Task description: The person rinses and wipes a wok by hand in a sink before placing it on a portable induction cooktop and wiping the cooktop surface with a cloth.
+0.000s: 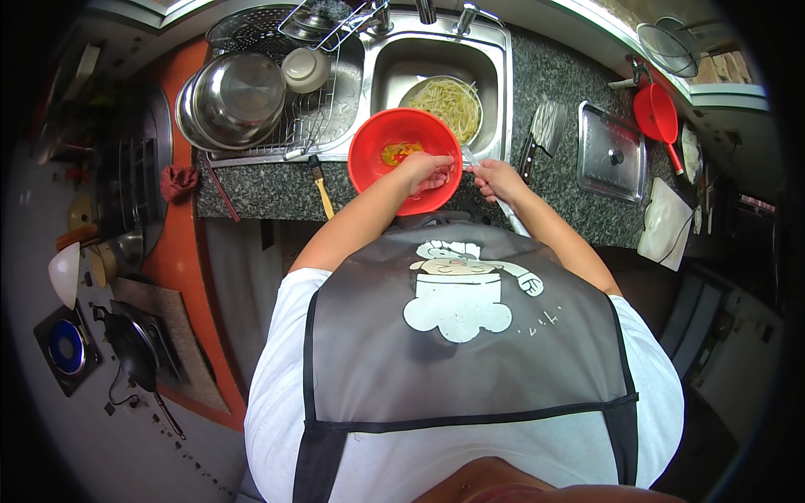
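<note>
A red plastic bowl (365, 157) straddles the front rim of the sink, close to my body. Yellow and red food pieces (400, 153) lie at its bottom. My left hand (433, 173) is over the bowl's right side with fingers bent together; whether they pinch something small is hidden. Just right of the bowl, my right hand (497, 180) grips a narrow silvery strip-like object (468, 154), perhaps a utensil, whose tip points toward the sink. Behind the bowl, a round container of pale bean sprouts (445, 104) sits in the sink basin (393, 63).
A cleaver (546, 129) and a smaller dark-handled knife (527, 162) lie right of the sink, near a rectangular metal lid (611, 154). At left, a steel basin (239, 97) and a white bowl (305, 68) rest on the dish rack. A wooden-handled brush (322, 192) lies on the front counter.
</note>
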A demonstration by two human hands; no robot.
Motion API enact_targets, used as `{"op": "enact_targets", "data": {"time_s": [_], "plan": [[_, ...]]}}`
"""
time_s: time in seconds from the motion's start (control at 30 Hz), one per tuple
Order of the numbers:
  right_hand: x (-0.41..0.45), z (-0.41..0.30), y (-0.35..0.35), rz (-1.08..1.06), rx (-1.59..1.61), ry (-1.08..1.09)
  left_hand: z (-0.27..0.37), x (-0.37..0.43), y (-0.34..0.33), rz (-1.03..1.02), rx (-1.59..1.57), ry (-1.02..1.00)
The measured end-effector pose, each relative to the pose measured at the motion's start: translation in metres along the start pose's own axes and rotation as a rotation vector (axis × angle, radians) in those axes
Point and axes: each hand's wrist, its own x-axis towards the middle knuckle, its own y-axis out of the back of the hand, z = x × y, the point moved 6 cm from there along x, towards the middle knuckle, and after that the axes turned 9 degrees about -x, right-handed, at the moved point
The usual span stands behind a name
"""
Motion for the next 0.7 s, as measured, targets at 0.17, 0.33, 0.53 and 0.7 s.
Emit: {"op": "enact_targets", "data": {"time_s": [0.17,0.33,0.53,0.7], "plan": [[-0.005,-0.004,-0.005,-0.001,-0.004,-0.020,-0.004,0.005,-0.009,-0.059,0.091,-0.014],[0.001,0.002,-0.002,-0.037,0.038,-0.015,-0.002,-0.003,-0.014,-0.089,0.241,-0.164],[0.005,0.010,-0.006,-0.068,0.105,0.003,-0.004,-0.021,-0.003,-0.108,0.431,-0.269],[0.006,0.008,-0.009,-0.107,0.120,0.024,0.004,-0.052,0.011,-0.122,0.249,-0.111]]}}
